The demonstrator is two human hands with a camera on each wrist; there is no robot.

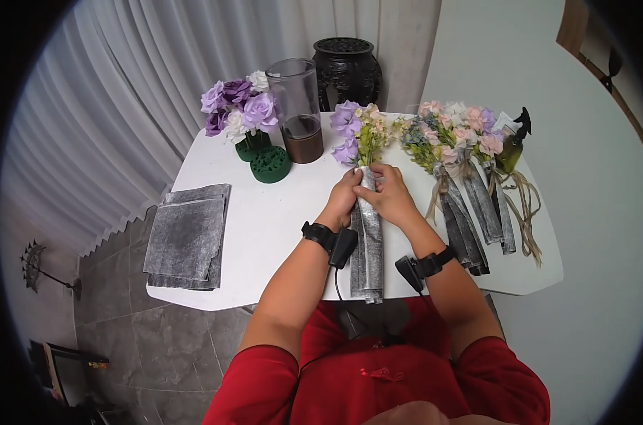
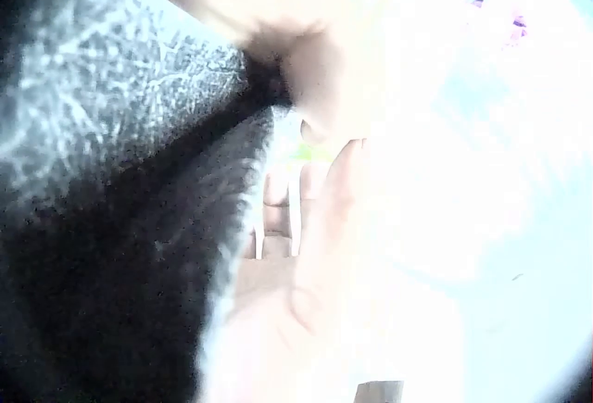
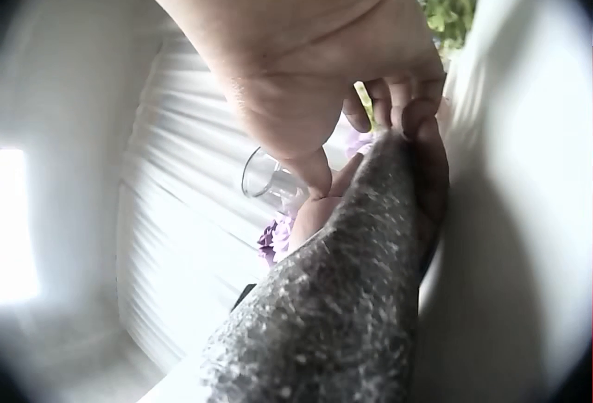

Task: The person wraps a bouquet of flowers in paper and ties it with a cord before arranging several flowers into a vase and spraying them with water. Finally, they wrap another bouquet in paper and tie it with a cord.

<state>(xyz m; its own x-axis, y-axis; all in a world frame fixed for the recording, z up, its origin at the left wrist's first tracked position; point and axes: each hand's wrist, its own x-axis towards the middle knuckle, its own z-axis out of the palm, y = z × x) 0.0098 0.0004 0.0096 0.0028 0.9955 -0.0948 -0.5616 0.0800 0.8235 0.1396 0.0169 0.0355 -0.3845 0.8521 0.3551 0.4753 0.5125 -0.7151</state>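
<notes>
A bouquet of purple and pale yellow flowers [image 1: 367,131] has its stems wrapped in grey-black fibrous sheet [image 1: 367,241], which hangs down to the table's front edge. The left hand [image 1: 344,195] grips the wrap's upper end from the left. From the right, the right hand [image 1: 388,195] pinches the same top part with thumb and fingers. Overexposure washes out much of the left wrist view, where the sheet [image 2: 120,144] fills the left side beside the left hand [image 2: 296,273]. In the right wrist view the right hand [image 3: 315,69] is above the wrap [image 3: 343,273].
Wrapped bouquets [image 1: 463,134] with twine [image 1: 527,219] lie at the right beside a dark spray bottle [image 1: 512,145]. Purple and white roses [image 1: 240,110], green foam [image 1: 270,164] and a glass vase [image 1: 296,106] stand back left. Folded grey sheets [image 1: 187,237] lie on the white table [image 1: 264,244].
</notes>
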